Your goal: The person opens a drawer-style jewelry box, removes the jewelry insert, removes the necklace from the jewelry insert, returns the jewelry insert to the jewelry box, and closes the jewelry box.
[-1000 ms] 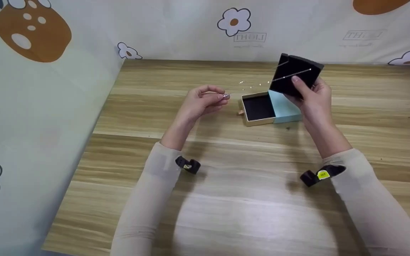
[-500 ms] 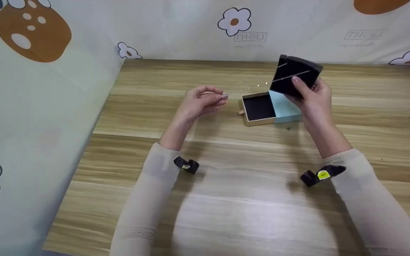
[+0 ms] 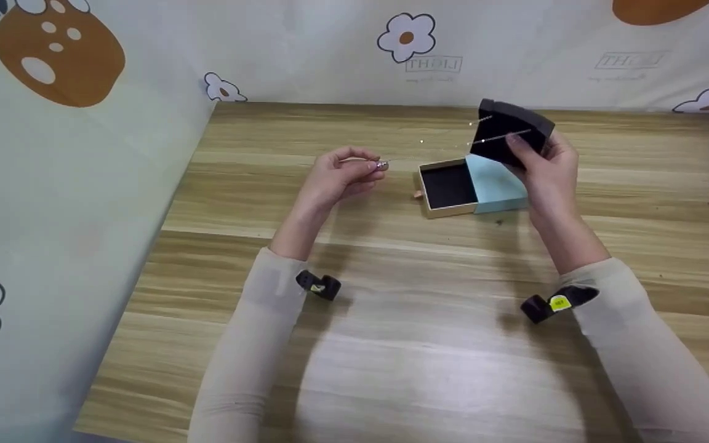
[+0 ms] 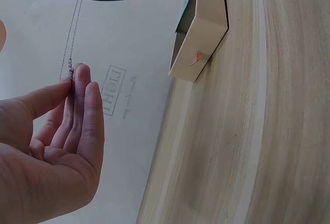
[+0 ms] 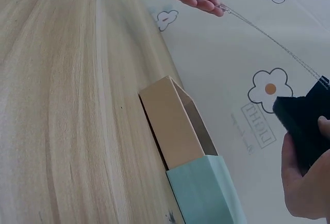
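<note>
My left hand (image 3: 337, 178) pinches the small sparkling end of a thin silver necklace (image 4: 70, 72) between thumb and fingertips, palm side up in the left wrist view. Two strands of chain stretch from there to a black necklace display pad (image 3: 495, 152). My right hand (image 3: 550, 178) grips this pad at its edge, thumb on the front face, tilted above the table. Fine chain also crosses the pad's face in slanting lines. Behind and below the pad lies a jewellery box: a teal sleeve (image 3: 497, 187) with its cream drawer (image 3: 453, 211) pulled out to the left, black inside.
The wood-grain table (image 3: 416, 320) runs up to a patterned wall covering (image 3: 305, 55) at the back and left. A pink ribbon tab (image 3: 418, 194) sticks out of the drawer's end. A small dark mark (image 3: 499, 222) shows in front of the box.
My left hand has drawn slightly to the left with the necklace end. The pad has tipped and dropped a little in my right hand. The box has stayed put.
</note>
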The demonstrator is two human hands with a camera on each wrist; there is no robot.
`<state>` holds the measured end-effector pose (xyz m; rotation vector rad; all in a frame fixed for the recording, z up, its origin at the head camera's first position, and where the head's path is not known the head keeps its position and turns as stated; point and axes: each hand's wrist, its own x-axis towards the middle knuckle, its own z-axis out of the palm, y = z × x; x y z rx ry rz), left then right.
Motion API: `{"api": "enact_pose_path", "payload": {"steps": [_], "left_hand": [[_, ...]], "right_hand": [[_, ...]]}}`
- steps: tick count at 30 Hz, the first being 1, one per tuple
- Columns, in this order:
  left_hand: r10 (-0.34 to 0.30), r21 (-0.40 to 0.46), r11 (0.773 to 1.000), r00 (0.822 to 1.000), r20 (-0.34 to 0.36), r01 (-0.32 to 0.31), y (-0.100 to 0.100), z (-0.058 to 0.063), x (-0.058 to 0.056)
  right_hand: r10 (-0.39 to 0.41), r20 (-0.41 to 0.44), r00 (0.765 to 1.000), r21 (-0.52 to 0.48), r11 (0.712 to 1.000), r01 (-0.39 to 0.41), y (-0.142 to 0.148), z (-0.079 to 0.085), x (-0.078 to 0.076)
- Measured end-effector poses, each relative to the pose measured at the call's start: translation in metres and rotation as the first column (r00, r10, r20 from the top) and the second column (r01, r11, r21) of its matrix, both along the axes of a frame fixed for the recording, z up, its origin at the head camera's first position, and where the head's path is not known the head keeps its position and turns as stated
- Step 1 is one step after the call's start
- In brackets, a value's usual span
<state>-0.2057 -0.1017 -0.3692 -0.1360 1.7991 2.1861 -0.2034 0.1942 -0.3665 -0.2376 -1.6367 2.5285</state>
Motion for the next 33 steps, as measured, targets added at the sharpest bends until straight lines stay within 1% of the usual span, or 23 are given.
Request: {"api": "enact_pose_path", "payload": {"steps": [6,11,15,18,24,33], "left_hand": [[0.020,0.027,0.999,1.000,-0.005,-0.020,-0.0040,0.0009,-0.0007],[0.027,0.036,0.999,1.000,-0.007,-0.027,-0.0060,0.0018,-0.0011],[0.028,0.042,0.999,1.000,-0.005,-0.028,-0.0067,0.0021,-0.0019],[0.029,0.042,0.999,1.000,-0.007,-0.029,-0.0071,0.0024,-0.0022],[0.028,0.039,0.999,1.000,-0.014,-0.027,-0.0081,0.0033,-0.0019],[0.046,0.046,0.998,0.999,-0.009,-0.046,-0.0089,0.0045,-0.0013]], "right_hand": [[-0.081,-0.044,0.996,0.040,0.996,0.083,0.0021,-0.0002,-0.0015],[-0.126,-0.093,0.988,0.131,0.982,0.138,0.0029,-0.0010,-0.0045],[-0.143,-0.119,0.983,0.199,0.966,0.165,0.0037,-0.0030,-0.0063],[-0.140,-0.129,0.982,0.224,0.960,0.166,0.0054,-0.0045,-0.0064],[-0.124,-0.144,0.982,0.241,0.958,0.156,0.0078,-0.0063,-0.0059],[-0.129,-0.129,0.983,0.273,0.948,0.160,0.0089,-0.0062,-0.0055]]}}
